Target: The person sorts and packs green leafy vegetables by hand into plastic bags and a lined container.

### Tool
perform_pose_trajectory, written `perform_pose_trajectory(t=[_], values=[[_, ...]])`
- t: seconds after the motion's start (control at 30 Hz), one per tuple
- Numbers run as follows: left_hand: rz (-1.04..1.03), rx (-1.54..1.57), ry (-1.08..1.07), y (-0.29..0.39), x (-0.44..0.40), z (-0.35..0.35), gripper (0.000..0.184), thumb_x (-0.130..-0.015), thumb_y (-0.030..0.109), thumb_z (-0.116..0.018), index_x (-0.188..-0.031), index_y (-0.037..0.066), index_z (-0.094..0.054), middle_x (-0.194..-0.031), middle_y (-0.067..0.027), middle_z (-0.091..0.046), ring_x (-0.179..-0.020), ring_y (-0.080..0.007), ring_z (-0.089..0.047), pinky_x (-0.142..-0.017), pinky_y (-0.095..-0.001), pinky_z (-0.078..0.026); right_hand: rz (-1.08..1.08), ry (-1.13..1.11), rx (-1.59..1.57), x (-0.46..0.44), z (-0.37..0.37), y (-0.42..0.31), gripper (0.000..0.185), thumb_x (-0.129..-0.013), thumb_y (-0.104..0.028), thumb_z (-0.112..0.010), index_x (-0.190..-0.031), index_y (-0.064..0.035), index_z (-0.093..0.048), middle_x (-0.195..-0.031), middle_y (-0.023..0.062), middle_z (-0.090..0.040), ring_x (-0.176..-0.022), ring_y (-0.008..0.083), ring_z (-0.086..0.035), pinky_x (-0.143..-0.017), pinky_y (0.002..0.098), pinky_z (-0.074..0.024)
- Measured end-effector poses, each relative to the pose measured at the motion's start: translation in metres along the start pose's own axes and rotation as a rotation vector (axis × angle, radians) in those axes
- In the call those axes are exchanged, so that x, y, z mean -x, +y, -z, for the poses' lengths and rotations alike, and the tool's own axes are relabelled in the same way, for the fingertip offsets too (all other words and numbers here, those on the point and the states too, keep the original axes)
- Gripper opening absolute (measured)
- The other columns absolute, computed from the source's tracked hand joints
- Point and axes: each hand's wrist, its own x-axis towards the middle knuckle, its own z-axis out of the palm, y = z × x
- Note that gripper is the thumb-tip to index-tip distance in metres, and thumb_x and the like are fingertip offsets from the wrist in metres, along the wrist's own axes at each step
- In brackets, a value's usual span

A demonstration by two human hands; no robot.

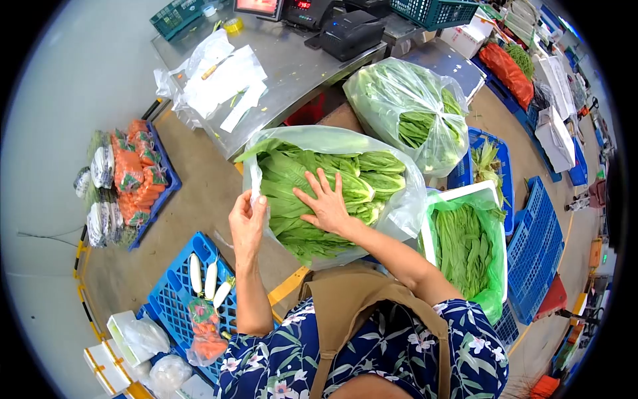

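Directly in front of me is a clear plastic bag, its mouth spread wide and full of long-leaf romaine lettuce. My right hand lies on top of the leaves with its fingers spread. At the left rim of the bag, my left hand pinches the plastic edge between thumb and fingers. Just behind stands a second, tied bag of leafy greens. To the right, a white box lined with a green bag holds more long green leaves.
A steel table ahead carries papers, a black printer and a scale display. On the lower left, a blue pallet bears white radishes. Bagged carrots are stacked by the wall. Blue pallets lean at right.
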Motion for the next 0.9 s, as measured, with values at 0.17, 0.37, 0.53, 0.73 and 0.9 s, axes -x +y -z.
perform_pose_trajectory(t=[0.17, 0.37, 0.53, 0.73, 0.9], values=[[-0.184, -0.218, 0.171, -0.011, 0.007, -0.014, 0.047, -0.087, 0.022, -0.068, -0.122, -0.006, -0.052, -0.106, -0.0115, -0.061, -0.099, -0.0208, -0.059, -0.087, -0.0318, -0.046, 0.148, 0.202, -0.158, 0.032, 0.04, -0.006, 0.057, -0.073, -0.012, -0.073, -0.126, -0.0119, -0.051, -0.141, 0.0188, -0.036, -0.129, 0.0367, -0.036, -0.101, 0.0576, -0.031], [-0.505, -0.571, 0.395, 0.034, 0.031, -0.05, 0.042, -0.088, 0.018, -0.065, -0.123, -0.002, -0.052, -0.121, -0.0146, -0.053, -0.109, -0.0263, -0.054, -0.091, -0.0361, -0.043, 0.139, 0.467, -0.37, 0.127, 0.109, 0.029, 0.018, -0.076, 0.0, -0.065, -0.094, 0.0013, -0.064, -0.095, 0.0144, -0.065, -0.083, 0.0296, -0.063, -0.076, 0.0367, -0.0507], [-0.59, -0.425, 0.194, 0.046, 0.06, -0.109, 0.031, -0.088, 0.013, -0.064, -0.114, -0.001, -0.058, -0.11, -0.0117, -0.06, -0.1, -0.0214, -0.057, -0.086, -0.0334, -0.046, -0.469, 0.666, -0.422, 0.228, 0.134, 0.074, 0.011, -0.082, 0.001, -0.061, -0.092, 0.003, -0.065, -0.085, 0.0152, -0.067, -0.076, 0.0254, -0.065, -0.069, 0.0325, -0.051], [-0.495, -0.229, -0.28, 0.045, 0.107, -0.198, 0.014, -0.086, 0.005, -0.063, -0.098, -0.001, -0.064, -0.096, -0.0099, -0.066, -0.085, -0.0174, -0.062, -0.077, -0.0287, -0.049, -1.029, 0.746, -0.424, 0.341, 0.1, 0.149, 0.018, -0.088, -0.006, -0.057, -0.101, 0.0041, -0.065, -0.084, 0.012, -0.068, -0.074, 0.0166, -0.063, -0.067, 0.0296, -0.0492], [-0.422, -0.245, -0.549, 0.038, 0.136, -0.25, 0.014, -0.085, 0.004, -0.064, -0.097, -0.002, -0.064, -0.092, -0.0119, -0.066, -0.08, -0.0192, -0.064, -0.072, -0.0291, -0.05, -1.192, 0.685, -0.385, 0.401, 0.079, 0.177, 0.023, -0.086, -0.008, -0.059, -0.104, 0.0056, -0.064, -0.082, 0.0132, -0.067, -0.073, 0.0174, -0.062, -0.067, 0.0303, -0.0493]])
